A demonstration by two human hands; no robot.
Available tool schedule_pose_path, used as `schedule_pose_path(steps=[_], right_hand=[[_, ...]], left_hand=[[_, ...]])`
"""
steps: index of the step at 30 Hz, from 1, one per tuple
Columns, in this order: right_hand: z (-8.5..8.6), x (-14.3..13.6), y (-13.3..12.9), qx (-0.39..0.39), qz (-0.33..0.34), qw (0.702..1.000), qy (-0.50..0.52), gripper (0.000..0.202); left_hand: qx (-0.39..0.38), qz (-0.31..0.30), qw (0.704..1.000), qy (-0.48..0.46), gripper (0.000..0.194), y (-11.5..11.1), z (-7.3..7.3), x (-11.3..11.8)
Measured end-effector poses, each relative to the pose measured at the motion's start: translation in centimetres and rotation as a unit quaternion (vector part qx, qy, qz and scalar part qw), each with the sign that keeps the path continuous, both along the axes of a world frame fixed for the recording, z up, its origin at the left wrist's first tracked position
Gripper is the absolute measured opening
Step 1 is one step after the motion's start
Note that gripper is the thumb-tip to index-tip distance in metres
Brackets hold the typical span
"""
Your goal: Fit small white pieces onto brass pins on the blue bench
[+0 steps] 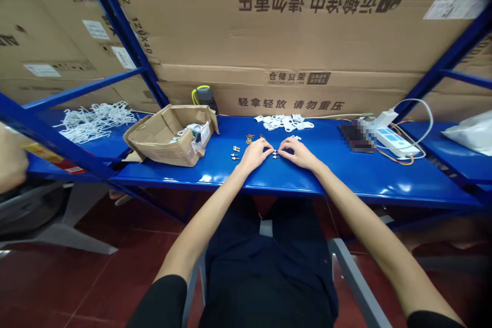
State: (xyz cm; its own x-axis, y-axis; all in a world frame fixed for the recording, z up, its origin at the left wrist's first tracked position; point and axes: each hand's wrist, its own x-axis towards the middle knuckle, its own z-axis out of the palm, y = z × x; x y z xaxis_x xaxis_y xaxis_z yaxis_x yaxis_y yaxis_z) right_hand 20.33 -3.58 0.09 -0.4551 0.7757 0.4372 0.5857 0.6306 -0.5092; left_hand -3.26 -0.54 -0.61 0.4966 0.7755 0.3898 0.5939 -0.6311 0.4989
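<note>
My left hand (255,154) and my right hand (298,154) meet over the front middle of the blue table, fingertips pinched close together. Between them is a small pin-like part (275,151), pale with a dark tip, and both hands' fingertips touch it. A similar part lies just below it, beside the fingers. To the left of my left hand lie two small groups of parts: brass-coloured pins (236,148) and pale-and-dark pins (234,156). Behind my left hand are loose brass pieces (249,139). Small white bits (295,137) lie behind my right hand.
White plastic pieces (284,122) are heaped at the back. An open cardboard box (161,146) with mixed items stands left, a dark bottle (206,96) behind it. Right are a blurred dark object (355,138) and a power strip (395,141). White hooks (100,120) lie far left, near another person's arm.
</note>
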Motion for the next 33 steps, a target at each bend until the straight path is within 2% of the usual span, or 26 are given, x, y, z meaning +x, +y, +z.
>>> schedule_pose_path(steps=[6,33], right_hand=[[-0.6,0.1,0.8,-0.005,-0.041,0.999,0.01,0.022],[-1.1,-0.4,1.8,-0.015,-0.054,0.998,-0.019,0.019]], left_hand=[[0.002,-0.006,1.0,0.004,0.018,0.0,0.0,0.0],[0.007,-0.005,1.0,0.018,0.017,0.1,0.1,0.0]])
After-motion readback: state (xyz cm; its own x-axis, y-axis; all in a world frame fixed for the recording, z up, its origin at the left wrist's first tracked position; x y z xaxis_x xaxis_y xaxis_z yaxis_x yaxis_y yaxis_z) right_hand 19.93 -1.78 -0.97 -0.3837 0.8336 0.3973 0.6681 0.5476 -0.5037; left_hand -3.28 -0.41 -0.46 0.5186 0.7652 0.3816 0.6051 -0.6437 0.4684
